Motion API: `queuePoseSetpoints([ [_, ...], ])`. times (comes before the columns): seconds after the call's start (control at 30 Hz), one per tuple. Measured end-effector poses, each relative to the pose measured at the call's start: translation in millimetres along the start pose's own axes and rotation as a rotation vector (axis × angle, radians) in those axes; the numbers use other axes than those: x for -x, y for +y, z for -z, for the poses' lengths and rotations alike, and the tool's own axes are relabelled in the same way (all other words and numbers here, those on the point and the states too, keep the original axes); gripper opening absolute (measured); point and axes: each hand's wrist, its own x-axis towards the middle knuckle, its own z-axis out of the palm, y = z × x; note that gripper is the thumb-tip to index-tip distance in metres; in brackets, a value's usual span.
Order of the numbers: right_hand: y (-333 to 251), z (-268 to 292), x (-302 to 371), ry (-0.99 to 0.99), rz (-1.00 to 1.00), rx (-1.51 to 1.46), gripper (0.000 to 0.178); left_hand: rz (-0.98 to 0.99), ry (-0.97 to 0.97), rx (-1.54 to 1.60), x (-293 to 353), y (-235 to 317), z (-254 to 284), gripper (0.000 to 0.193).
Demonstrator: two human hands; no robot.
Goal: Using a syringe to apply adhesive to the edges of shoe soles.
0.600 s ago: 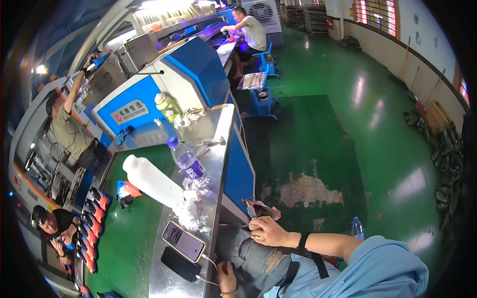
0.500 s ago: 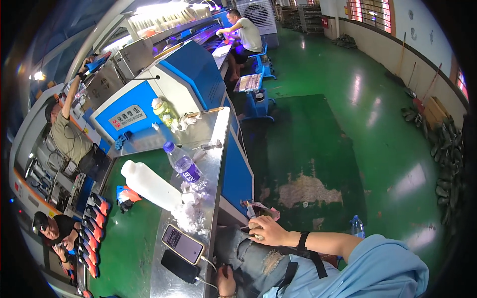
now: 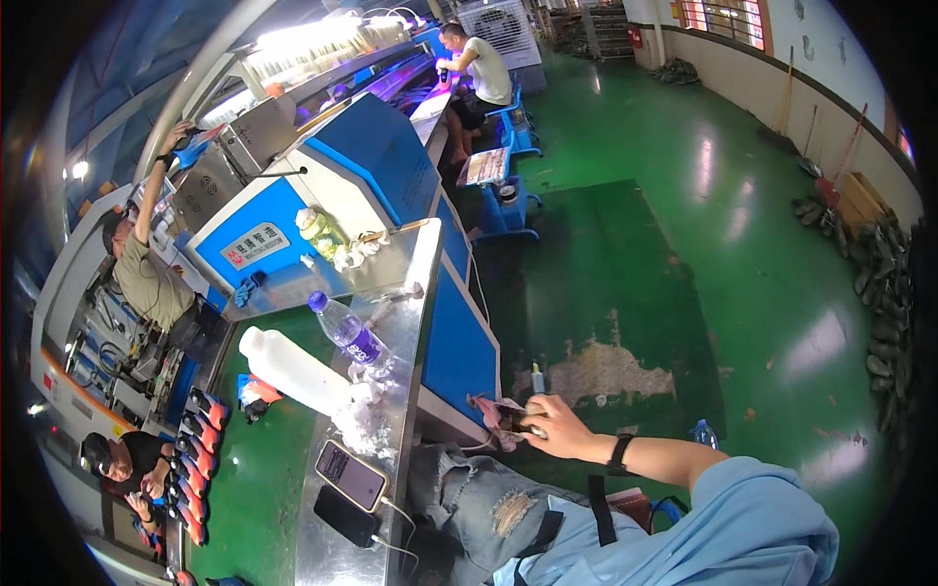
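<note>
My right hand [image 3: 559, 430] reaches out past my knee, its fingers curled together. What they hold is mostly hidden; a small pale and dark bit shows at the fingertips. Just beyond them hangs a crumpled pink wrapper or cloth [image 3: 486, 408], with a dark opening beside the hand. A small slim pale object with a yellowish end [image 3: 537, 379] shows above my fingers. My left hand is out of sight. On the metal bench [image 3: 278, 547] to the left lie two phones, one lit [image 3: 352, 475] and one dark [image 3: 345, 516], both with white cables.
A white plastic bottle [image 3: 293, 369] lies by white fluff [image 3: 363, 418], with a purple-capped water bottle [image 3: 344, 327] behind. A blue machine [image 3: 381, 161] borders the bench. Co-workers sit or stand left and far ahead. Shoe parts [image 3: 198, 454] line the left; another bottle [image 3: 703, 435] stands right.
My right hand has moved forward and away from my thigh to the pink wrapper. My left hand has gone out of view. The slim pale object now appears farther right.
</note>
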Motion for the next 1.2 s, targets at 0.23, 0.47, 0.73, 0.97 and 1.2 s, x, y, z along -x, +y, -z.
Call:
queuePoseSetpoints([
  [0.23,50,36,102,-0.676,-0.001,0.068,0.012,0.087,0.040,0.035,7,-20,-10,0.031],
  [0.47,54,21,133,-1.101,-0.072,-0.173,0.020,0.241,0.000,0.166,6,-58,-19,0.031],
  [0.73,88,24,184,-1.290,-0.126,0.091,0.048,0.460,-0.063,0.382,-8,-128,-5,0.030],
  [0.97,176,104,213,-1.431,-1.225,-0.036,0.038,0.643,-0.073,0.511,10,-143,27,0.030],
  [1.2,138,-49,214,-1.298,-1.187,-0.155,0.037,0.739,-0.062,0.439,62,-116,32,0.029],
])
